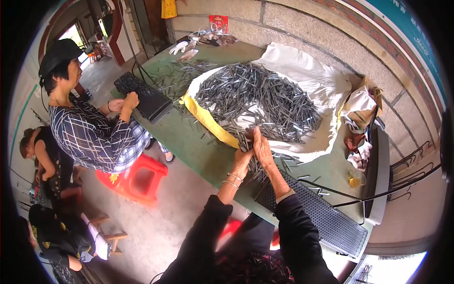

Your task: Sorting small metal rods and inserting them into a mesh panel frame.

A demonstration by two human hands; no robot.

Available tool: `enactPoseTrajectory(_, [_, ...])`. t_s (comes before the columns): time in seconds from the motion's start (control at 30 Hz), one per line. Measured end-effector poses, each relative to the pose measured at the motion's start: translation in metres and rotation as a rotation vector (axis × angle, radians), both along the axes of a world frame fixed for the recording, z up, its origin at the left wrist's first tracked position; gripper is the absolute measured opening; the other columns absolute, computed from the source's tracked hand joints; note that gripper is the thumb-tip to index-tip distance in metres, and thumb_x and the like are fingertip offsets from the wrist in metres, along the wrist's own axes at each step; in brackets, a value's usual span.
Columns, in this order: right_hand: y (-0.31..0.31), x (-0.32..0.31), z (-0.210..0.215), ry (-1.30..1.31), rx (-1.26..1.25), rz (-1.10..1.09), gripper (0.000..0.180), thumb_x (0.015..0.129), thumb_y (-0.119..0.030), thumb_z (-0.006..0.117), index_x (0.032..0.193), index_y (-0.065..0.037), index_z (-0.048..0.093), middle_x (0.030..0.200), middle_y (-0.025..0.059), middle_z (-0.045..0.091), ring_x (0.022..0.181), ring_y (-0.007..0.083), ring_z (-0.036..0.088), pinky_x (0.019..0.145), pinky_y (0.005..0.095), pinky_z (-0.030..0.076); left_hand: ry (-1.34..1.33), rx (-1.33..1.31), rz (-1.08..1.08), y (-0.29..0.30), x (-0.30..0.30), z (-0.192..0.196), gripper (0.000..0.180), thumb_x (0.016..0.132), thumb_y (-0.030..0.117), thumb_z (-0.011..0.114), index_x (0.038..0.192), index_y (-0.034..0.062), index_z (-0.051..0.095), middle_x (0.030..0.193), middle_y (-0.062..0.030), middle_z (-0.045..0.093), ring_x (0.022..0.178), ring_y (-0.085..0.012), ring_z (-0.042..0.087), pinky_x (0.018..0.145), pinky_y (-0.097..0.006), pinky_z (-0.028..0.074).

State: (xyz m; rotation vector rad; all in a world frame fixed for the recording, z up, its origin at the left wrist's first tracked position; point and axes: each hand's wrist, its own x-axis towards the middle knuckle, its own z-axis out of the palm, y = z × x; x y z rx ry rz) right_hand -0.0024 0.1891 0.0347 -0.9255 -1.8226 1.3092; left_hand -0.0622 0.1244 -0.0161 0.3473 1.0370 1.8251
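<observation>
A bundle of thin grey metal rods (249,152) is pressed between the left hand (243,156) and right hand (263,147), palms closed flat against it. The rods' long axis runs away from the person, toward the heap (257,97) just beyond, on the white sack (312,80).
</observation>
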Motion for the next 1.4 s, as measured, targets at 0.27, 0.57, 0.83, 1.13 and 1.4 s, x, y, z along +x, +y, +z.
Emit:
enactPoseTrajectory(0.27, [-0.046,-0.013,-0.004,0.072,0.225,0.008,0.043,0.098,-0.035,0.042,0.101,0.002,0.064,0.088,0.0236,0.066,0.084,0.0369,0.065,0.074,0.0383,0.049,0.919,-0.062,0.311,-0.022,0.001,-0.012,0.030,0.081,0.017,0.068,0.102,0.0019,0.053,0.085,-0.0128,0.062,0.078,-0.0184,0.061,0.072,-0.032,0.048])
enactPoseTrajectory(0.57, [-0.057,-0.003,-0.011,-0.064,0.395,-0.098,0.035,0.099,-0.024,0.039,0.102,0.004,0.059,0.097,0.0283,0.058,0.087,0.0461,0.057,0.075,0.0454,0.047,1.030,0.004,0.266,-0.026,0.000,-0.029,0.030,0.082,0.021,0.065,0.102,0.0019,0.052,0.087,-0.0215,0.059,0.080,-0.0377,0.059,0.068,-0.037,0.047])
enactPoseTrajectory(0.83, [-0.061,0.006,0.005,0.049,0.366,-0.072,0.038,0.100,-0.028,0.038,0.115,0.002,0.053,0.103,0.0281,0.056,0.101,0.0428,0.053,0.086,0.0438,0.043,0.760,-0.022,0.247,-0.034,0.006,-0.026,0.024,0.080,0.011,0.069,0.096,0.0009,0.054,0.082,-0.0061,0.061,0.074,-0.0129,0.056,0.069,-0.028,0.047])
enactPoseTrajectory(1.13, [-0.050,0.030,-0.002,0.205,-0.125,-0.043,0.065,0.097,-0.049,0.038,0.139,0.000,0.035,0.136,0.0211,0.044,0.127,0.0284,0.041,0.105,0.0342,0.032,0.323,-0.029,0.334,-0.023,-0.003,-0.014,0.016,0.078,0.004,0.068,0.089,0.0011,0.057,0.081,-0.0024,0.060,0.071,-0.0106,0.056,0.064,-0.026,0.047])
enactPoseTrajectory(1.4, [-0.078,0.074,0.041,0.534,-0.238,-0.312,0.065,0.098,-0.051,0.030,0.136,0.002,0.039,0.131,0.0179,0.048,0.123,0.0274,0.046,0.106,0.0367,0.033,-0.537,0.128,-0.140,-0.012,0.039,0.050,0.007,0.085,0.011,0.064,0.086,0.0045,0.062,0.084,-0.0055,0.064,0.075,-0.0162,0.061,0.074,-0.031,0.053])
